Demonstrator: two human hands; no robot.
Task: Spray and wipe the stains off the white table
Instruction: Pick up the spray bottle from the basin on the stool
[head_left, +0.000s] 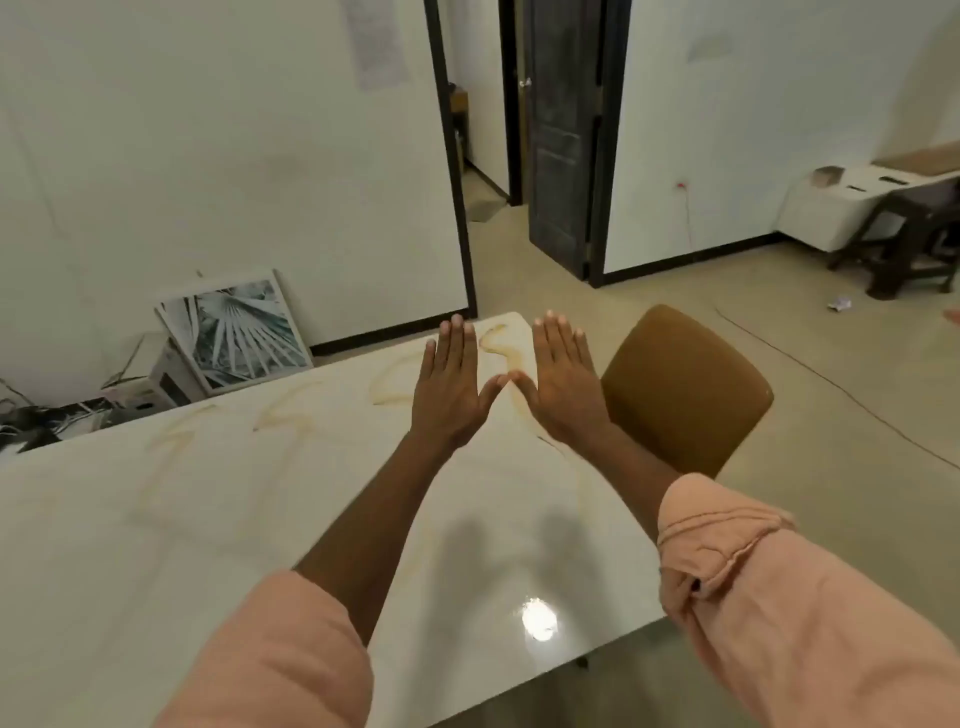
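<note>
Clearly, the cleaning has not begun. The white bench (156, 545) carries brownish stains (395, 387) in long curved lines, from its far end toward the middle. The left hand (451, 384) and the right hand (563, 384) are held flat above the far end, fingers straight, thumbs touching, holding nothing. No spray bottle or cloth is visible, so I judge everything is left: fetching them, spraying, wiping.

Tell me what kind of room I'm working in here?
Probably a sparsely furnished room in a home or small office. A long white table marked with brownish stains stands by a brown chair, a framed print leans on the wall, and a dark door stands open.
</note>
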